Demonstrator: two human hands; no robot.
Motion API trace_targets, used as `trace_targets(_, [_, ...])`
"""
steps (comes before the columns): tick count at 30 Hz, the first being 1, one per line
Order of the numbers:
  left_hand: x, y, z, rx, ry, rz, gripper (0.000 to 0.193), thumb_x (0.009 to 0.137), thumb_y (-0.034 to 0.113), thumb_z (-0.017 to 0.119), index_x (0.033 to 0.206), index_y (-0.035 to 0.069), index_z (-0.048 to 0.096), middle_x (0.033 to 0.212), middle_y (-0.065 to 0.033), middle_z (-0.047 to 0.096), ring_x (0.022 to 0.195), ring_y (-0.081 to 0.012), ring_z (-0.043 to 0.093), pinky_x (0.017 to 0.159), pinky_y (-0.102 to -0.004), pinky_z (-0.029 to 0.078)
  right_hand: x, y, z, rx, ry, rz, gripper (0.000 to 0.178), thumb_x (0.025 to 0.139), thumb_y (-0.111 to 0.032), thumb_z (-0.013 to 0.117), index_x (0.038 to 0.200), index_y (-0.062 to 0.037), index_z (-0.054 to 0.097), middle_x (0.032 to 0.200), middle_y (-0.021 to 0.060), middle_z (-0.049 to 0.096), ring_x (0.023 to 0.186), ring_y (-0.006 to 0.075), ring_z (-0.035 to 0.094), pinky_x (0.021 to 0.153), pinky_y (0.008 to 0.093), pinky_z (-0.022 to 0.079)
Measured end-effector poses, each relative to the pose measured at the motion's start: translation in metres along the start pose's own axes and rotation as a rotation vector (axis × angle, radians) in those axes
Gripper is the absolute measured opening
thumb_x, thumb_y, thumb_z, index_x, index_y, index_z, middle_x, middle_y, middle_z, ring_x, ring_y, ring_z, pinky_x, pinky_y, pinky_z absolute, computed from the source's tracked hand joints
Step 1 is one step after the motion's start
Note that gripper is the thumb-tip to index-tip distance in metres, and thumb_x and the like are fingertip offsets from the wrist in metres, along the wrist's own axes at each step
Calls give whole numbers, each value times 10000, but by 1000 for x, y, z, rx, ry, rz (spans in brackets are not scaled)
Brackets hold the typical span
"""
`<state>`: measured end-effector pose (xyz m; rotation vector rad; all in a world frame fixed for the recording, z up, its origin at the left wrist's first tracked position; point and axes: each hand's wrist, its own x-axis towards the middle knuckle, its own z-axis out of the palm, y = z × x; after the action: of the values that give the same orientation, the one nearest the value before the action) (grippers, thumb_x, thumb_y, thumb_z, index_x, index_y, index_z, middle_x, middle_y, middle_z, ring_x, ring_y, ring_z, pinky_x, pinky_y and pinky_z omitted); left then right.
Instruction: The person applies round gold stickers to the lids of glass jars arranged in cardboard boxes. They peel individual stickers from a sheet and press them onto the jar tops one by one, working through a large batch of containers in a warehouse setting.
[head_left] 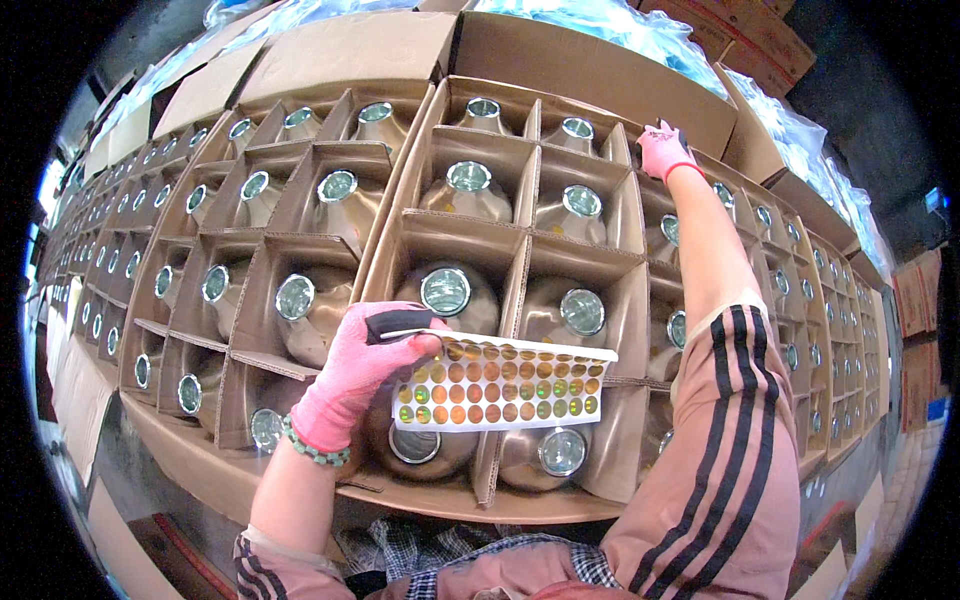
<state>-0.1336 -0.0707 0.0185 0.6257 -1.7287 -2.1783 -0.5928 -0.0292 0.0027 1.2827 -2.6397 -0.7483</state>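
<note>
The left hand (372, 352) has its grip clamped on a sheet of round gold stickers (510, 385) above a divided cardboard box (540, 512) holding glass bottles (445, 292). The right hand (665, 150) is by the box's far right corner; I cannot tell its grip.

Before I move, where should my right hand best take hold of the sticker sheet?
Probably the right edge of the sticker sheet, coming from the right: your left hand pinches its left end, while the opposite end juts out free above the bottles.
</note>
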Motion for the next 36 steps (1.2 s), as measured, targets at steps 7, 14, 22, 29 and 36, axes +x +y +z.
trace_targets(7, [4,-5,2,73,38,43,179,693,109,658,844,20,622,759,4,603,703,-48,532,641,-186,431,-5,4,17,35,235,78,418,666,-148,597,1079,-140,533,1236,89,383,1169,311,315,954,451,276])
trace_targets(14, [8,-8,1,74,18,79,216,696,154,663,861,22,619,764,6,602,711,-54,524,656,-194,422,-44,17,13,812,789,338,267,655,-209,656,855,-58,563,989,117,531,955,276,490,806,369,391])
trace_targets(22, [2,-11,-2,-10,73,103,250,700,174,659,875,3,607,774,-7,599,707,-62,533,651,-197,432,-247,-86,-134,862,613,-709,232,667,-187,658,774,-14,547,828,106,571,820,231,545,764,322,411])
trace_targets(29, [8,-12,-1,54,30,183,254,720,176,643,903,3,609,781,7,594,722,-49,518,654,-188,425,-264,-121,-131,706,430,-718,175,673,-180,605,727,-42,511,738,115,511,781,282,494,700,378,389])
trace_targets(36, [4,-8,1,29,55,197,293,699,163,654,922,-15,590,837,-25,611,761,-75,548,700,-208,437,-267,-129,-128,620,671,-649,134,685,-143,584,713,-47,495,718,105,506,744,275,488,689,371,384])
